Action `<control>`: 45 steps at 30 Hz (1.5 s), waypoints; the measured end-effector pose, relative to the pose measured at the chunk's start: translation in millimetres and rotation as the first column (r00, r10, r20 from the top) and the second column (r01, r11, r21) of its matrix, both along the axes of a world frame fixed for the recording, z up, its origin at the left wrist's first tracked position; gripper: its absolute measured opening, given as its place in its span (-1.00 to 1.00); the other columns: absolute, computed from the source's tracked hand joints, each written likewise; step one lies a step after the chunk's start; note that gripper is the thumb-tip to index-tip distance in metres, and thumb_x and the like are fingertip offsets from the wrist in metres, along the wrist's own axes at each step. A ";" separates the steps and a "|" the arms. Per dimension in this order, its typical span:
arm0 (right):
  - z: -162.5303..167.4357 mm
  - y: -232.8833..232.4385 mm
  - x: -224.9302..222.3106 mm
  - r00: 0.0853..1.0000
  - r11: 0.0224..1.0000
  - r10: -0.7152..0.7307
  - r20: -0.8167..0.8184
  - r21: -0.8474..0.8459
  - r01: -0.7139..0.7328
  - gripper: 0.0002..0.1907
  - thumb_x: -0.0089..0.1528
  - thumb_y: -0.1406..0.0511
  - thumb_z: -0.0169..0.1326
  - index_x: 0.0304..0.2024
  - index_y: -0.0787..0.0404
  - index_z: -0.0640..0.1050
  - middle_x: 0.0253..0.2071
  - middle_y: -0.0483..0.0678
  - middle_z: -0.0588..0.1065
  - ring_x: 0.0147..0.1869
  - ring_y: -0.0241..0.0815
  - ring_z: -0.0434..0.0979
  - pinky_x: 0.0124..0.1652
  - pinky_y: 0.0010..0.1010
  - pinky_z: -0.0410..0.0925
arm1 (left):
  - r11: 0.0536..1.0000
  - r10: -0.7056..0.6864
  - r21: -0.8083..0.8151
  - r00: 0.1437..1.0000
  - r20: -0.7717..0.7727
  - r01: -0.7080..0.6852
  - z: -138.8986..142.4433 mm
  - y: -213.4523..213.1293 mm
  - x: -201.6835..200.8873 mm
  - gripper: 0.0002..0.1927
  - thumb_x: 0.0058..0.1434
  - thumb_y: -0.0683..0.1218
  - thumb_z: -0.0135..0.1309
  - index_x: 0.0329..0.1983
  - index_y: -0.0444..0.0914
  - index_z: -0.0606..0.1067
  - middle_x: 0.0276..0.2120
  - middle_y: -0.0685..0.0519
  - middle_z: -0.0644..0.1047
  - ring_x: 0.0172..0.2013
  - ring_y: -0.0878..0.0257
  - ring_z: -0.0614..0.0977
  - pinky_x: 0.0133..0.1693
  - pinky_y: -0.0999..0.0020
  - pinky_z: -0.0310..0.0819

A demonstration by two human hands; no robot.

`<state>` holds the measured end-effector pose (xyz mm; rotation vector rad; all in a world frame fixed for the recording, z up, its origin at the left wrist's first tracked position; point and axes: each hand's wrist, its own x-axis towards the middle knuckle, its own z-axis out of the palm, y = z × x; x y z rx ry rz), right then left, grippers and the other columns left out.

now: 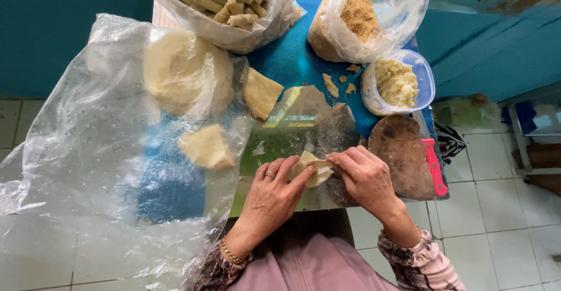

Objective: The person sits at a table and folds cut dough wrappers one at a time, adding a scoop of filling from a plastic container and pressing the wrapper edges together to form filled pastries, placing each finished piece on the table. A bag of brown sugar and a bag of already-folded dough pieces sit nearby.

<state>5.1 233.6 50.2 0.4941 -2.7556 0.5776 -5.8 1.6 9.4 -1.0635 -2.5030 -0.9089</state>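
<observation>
Both hands (318, 180) fold a wrapper (312, 168) beside the filling tub (423, 83).

far bag of rolls (225, 2): top cut by edge | wrapper (312, 168): filling hidden by fingers | red-handled knife (433, 165): blade hidden under round board (400, 153)

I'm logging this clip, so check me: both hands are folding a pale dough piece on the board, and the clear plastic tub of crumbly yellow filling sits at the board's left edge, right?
Not quite. The tub of filling sits at the board's right edge, not its left, as the head view shows. The rest holds: the left hand and right hand are both folding the pale dough piece.
</observation>
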 end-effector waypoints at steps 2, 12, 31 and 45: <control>-0.1 0.9 0.9 1.000 1.000 0.005 -0.006 -0.007 -0.005 -0.80 0.16 0.43 0.17 -0.16 0.15 0.61 -0.33 -0.08 0.52 -0.22 -0.04 0.53 -0.25 -0.25 0.41 | 1.000 -0.005 -0.008 1.000 0.005 0.005 0.0 0.2 -0.2 -0.55 0.19 -0.13 0.16 0.18 -0.16 0.49 0.13 -0.10 0.44 0.12 -0.01 0.48 0.12 0.06 0.33; -1.2 2.6 1.9 0.999 0.999 0.035 -0.027 0.005 -0.034 -0.75 0.13 0.44 0.16 -0.13 0.17 0.60 -0.33 -0.07 0.51 -0.23 -0.02 0.52 -0.24 -0.24 0.41 | 0.998 -0.038 -0.047 0.999 0.029 0.039 1.8 -0.7 -1.0 -0.47 0.12 -0.17 0.15 0.21 -0.15 0.46 0.17 -0.12 0.42 0.14 -0.03 0.45 0.14 0.03 0.29; -5.7 20.1 0.5 0.993 0.971 -0.064 0.096 -0.224 0.084 -0.87 0.25 0.41 0.15 -0.15 0.20 0.62 -0.27 -0.07 0.58 -0.23 -0.17 0.58 -0.24 -0.36 0.44 | 0.994 -0.001 0.105 0.998 0.056 -0.005 -0.9 -2.4 0.5 -0.60 0.21 -0.16 0.18 0.14 -0.24 0.48 0.14 -0.09 0.46 0.13 0.00 0.50 0.15 0.08 0.37; 71.1 79.4 -101.7 0.955 0.440 -0.242 0.170 -0.858 0.265 -0.93 0.42 0.44 0.07 -0.12 0.21 0.57 -0.41 -0.19 0.43 -0.46 -0.49 0.24 -0.48 -0.64 0.05 | 0.999 -0.007 0.032 0.998 0.064 0.005 4.4 -2.2 -4.1 -0.52 0.12 -0.09 0.21 0.11 -0.29 0.45 0.17 -0.16 0.43 0.16 -0.03 0.44 0.14 0.03 0.27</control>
